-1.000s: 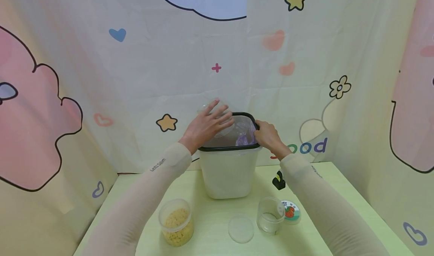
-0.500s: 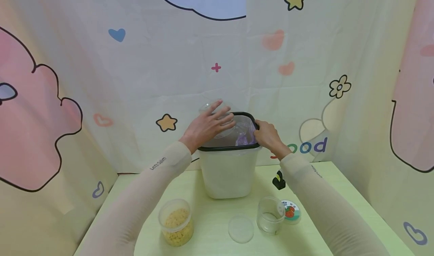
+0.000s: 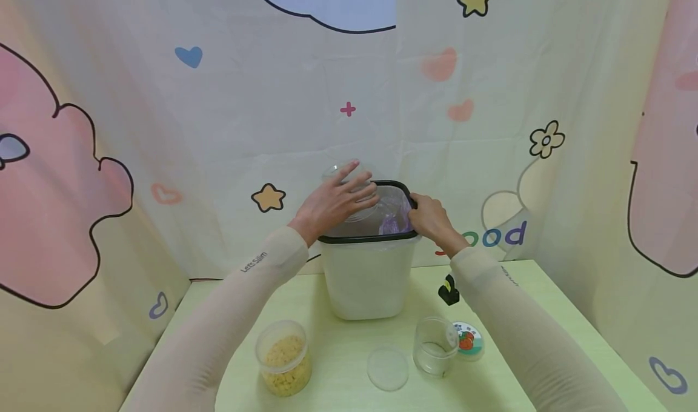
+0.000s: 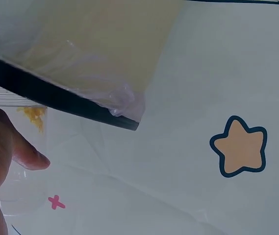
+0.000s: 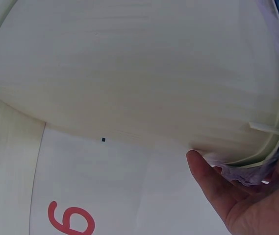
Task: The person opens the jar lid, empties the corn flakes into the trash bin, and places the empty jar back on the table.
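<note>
My left hand (image 3: 335, 203) holds a clear plastic jar (image 4: 24, 191) tipped over the mouth of a white trash bin (image 3: 368, 279) with a black rim. The jar's threaded mouth is at the rim in the left wrist view, and a few yellow crumbs (image 4: 33, 116) cling inside it. My fingers are spread around its side. At the bin's right side my right hand (image 3: 431, 217) grips the rim, where a thin purple liner bag (image 5: 249, 174) is folded over. The bin's floor is hidden.
A tub of yellow crumbs (image 3: 286, 366) stands at the table's front left. Nearer the right are a round translucent lid (image 3: 388, 368), an empty clear jar (image 3: 433, 354), a printed lid with a strawberry picture (image 3: 470, 341) and a small black object (image 3: 449, 291). A patterned cloth hangs behind.
My left hand has shifted slightly to the right with the jar, which stays tipped over the bin. The right hand and the bin have not moved.
</note>
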A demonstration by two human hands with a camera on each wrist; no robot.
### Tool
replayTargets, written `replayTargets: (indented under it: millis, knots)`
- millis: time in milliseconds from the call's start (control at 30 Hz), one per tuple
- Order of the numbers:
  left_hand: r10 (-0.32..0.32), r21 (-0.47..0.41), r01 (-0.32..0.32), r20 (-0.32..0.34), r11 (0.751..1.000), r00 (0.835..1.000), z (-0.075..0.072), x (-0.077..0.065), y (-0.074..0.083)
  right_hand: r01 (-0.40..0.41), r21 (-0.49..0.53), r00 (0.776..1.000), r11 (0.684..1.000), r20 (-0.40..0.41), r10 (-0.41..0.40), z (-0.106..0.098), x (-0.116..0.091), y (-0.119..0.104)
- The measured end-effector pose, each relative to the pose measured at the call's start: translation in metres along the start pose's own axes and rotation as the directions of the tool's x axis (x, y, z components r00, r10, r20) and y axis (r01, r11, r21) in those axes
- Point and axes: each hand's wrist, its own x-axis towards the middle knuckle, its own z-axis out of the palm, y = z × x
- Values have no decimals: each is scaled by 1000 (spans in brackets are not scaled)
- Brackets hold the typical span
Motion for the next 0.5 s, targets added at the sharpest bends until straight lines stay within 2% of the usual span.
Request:
replayTargets:
  millis: [267,500]
  knots:
    - [-62,-27,62,-12,998,998,-1,-1,-7,-12,12,1000,1000,19,12,0,0,0]
    - [9,-19,-9,14,1000,1000,-1,-1,3,-10,16,1000,1000,14,10,0,-1,0]
